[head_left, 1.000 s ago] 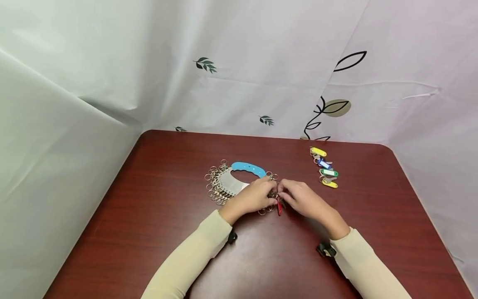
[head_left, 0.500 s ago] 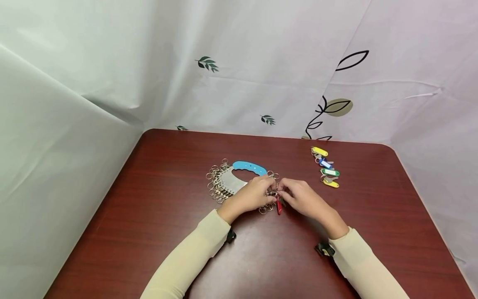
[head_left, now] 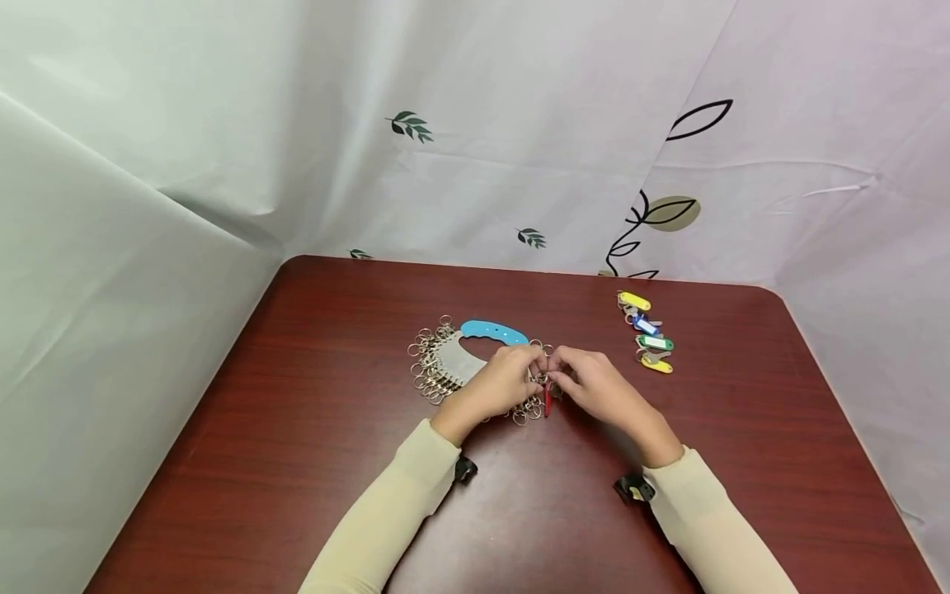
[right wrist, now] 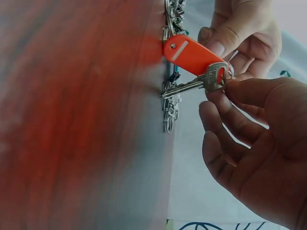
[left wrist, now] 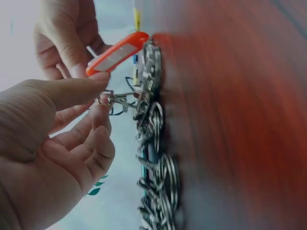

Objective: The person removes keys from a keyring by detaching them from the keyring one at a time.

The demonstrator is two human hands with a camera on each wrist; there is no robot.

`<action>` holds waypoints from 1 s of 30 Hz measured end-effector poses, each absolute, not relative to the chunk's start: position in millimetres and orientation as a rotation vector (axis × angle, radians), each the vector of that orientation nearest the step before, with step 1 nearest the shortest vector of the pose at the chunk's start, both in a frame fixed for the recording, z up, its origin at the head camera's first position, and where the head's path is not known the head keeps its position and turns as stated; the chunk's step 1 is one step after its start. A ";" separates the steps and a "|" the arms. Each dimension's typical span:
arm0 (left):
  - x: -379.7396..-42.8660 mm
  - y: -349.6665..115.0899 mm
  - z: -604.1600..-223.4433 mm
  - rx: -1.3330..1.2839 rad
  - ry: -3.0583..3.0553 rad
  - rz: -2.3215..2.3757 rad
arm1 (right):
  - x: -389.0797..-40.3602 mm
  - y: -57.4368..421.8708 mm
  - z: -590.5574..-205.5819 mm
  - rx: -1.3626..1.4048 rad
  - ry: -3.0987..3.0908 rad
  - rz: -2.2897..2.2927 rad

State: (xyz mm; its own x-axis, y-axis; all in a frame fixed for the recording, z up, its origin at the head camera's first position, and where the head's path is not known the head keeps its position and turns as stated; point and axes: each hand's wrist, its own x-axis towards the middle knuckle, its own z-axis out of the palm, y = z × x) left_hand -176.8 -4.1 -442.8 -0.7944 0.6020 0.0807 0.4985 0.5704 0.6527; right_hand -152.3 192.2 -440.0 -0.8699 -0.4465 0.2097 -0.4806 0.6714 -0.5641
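Note:
A metal plate (head_left: 458, 359) with a blue grip (head_left: 494, 332) lies on the table, its curved edge fringed with metal key rings (head_left: 430, 375) on clips. My left hand (head_left: 505, 384) is over its right side and pinches a small metal clip (left wrist: 117, 99) between thumb and index finger. Right beside it, my right hand (head_left: 597, 384) pinches the split ring (right wrist: 230, 72) of a key (right wrist: 192, 86) and a red key tag (right wrist: 192, 55). The tag hangs below the meeting fingertips, its white label showing in the left wrist view. Fingertips partly hide the ring and clip.
Toward the back right of the dark red table (head_left: 334, 305) lie several tagged keys in a column: a yellow tag (head_left: 635, 301), a blue tag (head_left: 646, 327), a green tag (head_left: 656, 342) and another yellow tag (head_left: 657, 365). White curtains (head_left: 460, 165) stand behind.
Both hands have shifted slightly left and away from the body, and the red key tag has moved with them. The tagged keys at the back right lie as before.

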 end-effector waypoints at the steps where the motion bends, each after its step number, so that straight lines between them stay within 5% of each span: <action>1: -177.0 -4.3 -442.7 0.922 2.648 1.038 | -153.0 191.5 -439.7 0.784 -2.826 0.975; 30: -176.7 -4.9 -442.3 0.933 2.574 1.147 | -158.8 190.6 -441.3 0.700 -2.861 1.081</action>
